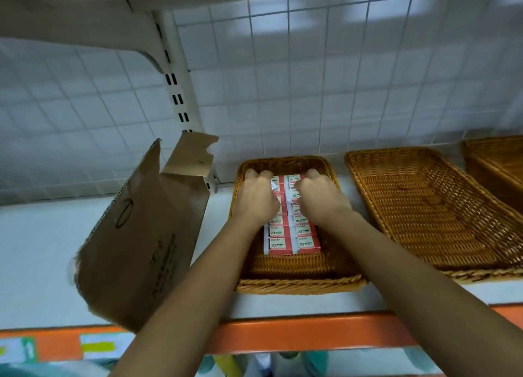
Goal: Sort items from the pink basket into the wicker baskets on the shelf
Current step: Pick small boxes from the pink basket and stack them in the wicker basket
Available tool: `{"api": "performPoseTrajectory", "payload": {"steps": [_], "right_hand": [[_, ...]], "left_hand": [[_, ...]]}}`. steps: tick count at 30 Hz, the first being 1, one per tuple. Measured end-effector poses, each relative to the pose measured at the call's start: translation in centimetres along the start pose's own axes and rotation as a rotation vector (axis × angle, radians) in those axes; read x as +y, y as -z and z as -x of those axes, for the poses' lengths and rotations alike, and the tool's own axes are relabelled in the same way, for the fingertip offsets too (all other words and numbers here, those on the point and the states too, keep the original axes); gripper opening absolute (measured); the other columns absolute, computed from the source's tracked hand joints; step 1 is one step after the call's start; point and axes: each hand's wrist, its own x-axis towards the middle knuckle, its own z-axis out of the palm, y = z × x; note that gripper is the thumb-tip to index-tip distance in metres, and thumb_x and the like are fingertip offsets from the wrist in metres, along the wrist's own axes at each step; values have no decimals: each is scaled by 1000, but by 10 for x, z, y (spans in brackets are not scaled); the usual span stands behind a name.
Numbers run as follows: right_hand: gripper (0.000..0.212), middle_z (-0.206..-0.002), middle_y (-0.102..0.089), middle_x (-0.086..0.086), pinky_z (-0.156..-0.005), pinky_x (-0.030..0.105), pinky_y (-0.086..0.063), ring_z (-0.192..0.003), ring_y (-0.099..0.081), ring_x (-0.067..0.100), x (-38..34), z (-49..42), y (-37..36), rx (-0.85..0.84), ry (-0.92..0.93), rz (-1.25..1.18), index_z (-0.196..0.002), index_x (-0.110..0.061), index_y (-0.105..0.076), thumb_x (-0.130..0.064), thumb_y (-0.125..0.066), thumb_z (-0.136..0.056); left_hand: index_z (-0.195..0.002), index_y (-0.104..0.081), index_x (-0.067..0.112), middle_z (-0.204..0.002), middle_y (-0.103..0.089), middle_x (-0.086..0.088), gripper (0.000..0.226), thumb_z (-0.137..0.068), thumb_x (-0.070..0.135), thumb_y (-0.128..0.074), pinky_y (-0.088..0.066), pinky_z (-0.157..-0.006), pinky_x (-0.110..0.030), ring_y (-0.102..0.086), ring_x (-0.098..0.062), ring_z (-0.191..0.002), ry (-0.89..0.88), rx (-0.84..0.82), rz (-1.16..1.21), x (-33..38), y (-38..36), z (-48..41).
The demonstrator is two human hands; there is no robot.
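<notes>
A wicker basket stands on the white shelf and holds two rows of small red and white boxes marked 2B. Both my hands reach into its far half. My left hand has its fingers curled down over the left row and pinches something small and white. My right hand curls its fingers over the boxes of the right row. The boxes under my hands are hidden. The pink basket is not in view.
A torn, open cardboard box leans at the left of the basket. A second, empty wicker basket stands at the right, with a third at the far right. The shelf has an orange front edge. A tiled wall stands behind.
</notes>
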Motion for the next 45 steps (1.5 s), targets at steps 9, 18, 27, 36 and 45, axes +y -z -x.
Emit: {"api": "performPoseTrajectory", "payload": {"steps": [9, 18, 27, 36, 45], "right_hand": [[29, -125, -45, 13, -89, 38, -47, -112, -51, 30, -4, 2, -3, 0, 35, 68, -122, -7, -55, -12, -54, -93], [32, -123, -47, 13, -80, 38, -49, -108, -56, 32, -3, 2, -7, 38, 41, 54, -125, -9, -51, -12, -54, -93], [50, -130, -46, 12, -94, 36, -43, -119, -46, 29, 0, 0, -5, 144, 91, -68, -135, -10, -40, -28, -57, -92], [31, -117, -57, 9, -86, 32, -44, -108, -52, 24, 1, 0, -4, 214, 138, -75, -120, -10, -52, -26, -55, -93], [45, -125, -50, 11, -93, 34, -43, -116, -47, 27, 0, 1, -3, 110, 82, -29, -130, -10, -46, -25, -59, -90]], "left_hand": [[-123, -49, 12, -123, -50, -9, 37, -88, 11, -60, -43, -86, -30, -50, -25, -113, -44, 100, 69, -4, -2, 0], [-112, -60, 18, -109, -64, -2, 31, -82, 19, -70, -49, -86, -35, -56, -22, -104, -130, 164, 163, -9, -6, -1], [-102, -58, 20, -105, -63, -1, 30, -78, 13, -74, -57, -77, -37, -64, -15, -91, -72, 121, 434, -9, -1, 1], [-118, -58, 16, -114, -58, -7, 44, -78, 17, -75, -53, -85, -38, -62, -18, -95, -100, 150, 353, -13, -5, 0], [-120, -60, 13, -113, -55, -12, 29, -91, 19, -60, -47, -80, -37, -54, -29, -105, -87, 124, -87, -10, 1, 7]]}}
